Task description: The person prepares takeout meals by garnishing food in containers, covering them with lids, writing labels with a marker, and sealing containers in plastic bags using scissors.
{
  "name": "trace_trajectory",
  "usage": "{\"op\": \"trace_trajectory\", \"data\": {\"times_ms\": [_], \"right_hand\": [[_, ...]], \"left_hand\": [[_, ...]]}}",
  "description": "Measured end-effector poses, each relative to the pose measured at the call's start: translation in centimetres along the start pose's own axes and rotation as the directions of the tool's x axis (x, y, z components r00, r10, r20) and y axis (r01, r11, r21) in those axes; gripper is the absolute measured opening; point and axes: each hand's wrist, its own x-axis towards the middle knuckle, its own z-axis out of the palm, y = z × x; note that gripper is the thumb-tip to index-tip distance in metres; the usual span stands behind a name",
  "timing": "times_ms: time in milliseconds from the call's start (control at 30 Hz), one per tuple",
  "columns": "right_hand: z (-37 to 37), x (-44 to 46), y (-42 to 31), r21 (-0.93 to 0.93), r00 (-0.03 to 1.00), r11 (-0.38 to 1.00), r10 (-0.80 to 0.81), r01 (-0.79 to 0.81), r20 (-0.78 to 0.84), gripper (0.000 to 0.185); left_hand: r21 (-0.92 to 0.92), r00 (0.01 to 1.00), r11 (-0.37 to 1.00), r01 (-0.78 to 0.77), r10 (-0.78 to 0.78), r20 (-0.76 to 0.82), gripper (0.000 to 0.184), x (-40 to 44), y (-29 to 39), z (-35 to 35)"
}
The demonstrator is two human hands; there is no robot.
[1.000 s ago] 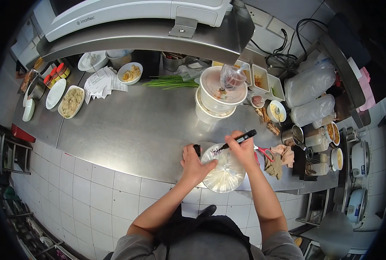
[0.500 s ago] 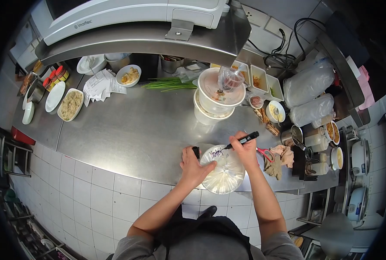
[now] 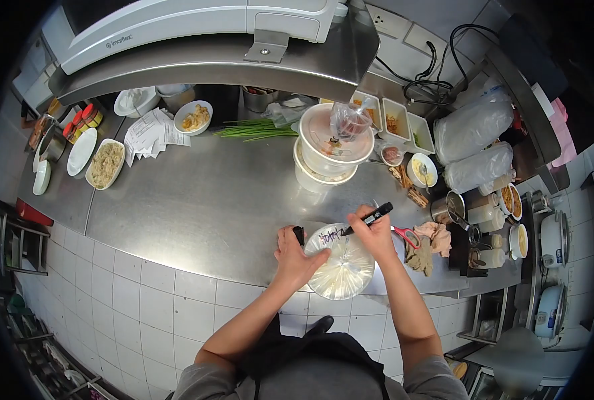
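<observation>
A round white tub wrapped in clear plastic (image 3: 342,272) sits at the counter's front edge, with dark purple handwriting near its far rim. My right hand (image 3: 374,239) is closed around a black marker (image 3: 377,213), its tip touching the plastic at the end of the lettering. On the tub's left side lies my left hand (image 3: 295,257), thumb over the rim. A black marker cap (image 3: 299,235) sticks up from between its fingers.
Beyond the tub stand two stacked lidded white tubs (image 3: 330,150). Red-handled scissors (image 3: 407,236) and cloths (image 3: 425,248) lie to the right. Green stalks (image 3: 260,129), paper slips (image 3: 153,133) and a rice dish (image 3: 105,165) line the back and left. A steel shelf (image 3: 210,70) overhangs the counter.
The marker tip has moved slightly right along the plastic, and the handwriting is longer. My left hand stays on the tub. The whole view has shifted a little.
</observation>
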Motion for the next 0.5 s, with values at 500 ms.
{"op": "trace_trajectory", "data": {"times_ms": [500], "right_hand": [[-1.4, -0.6, -1.3, 0.348, 0.959, 0.936, 0.153, -0.063, -0.238, 0.019]], "left_hand": [[-0.023, 0.997, 0.997, -0.079, 0.079, -0.026, 0.067, -0.2, 0.0, -0.6]]}}
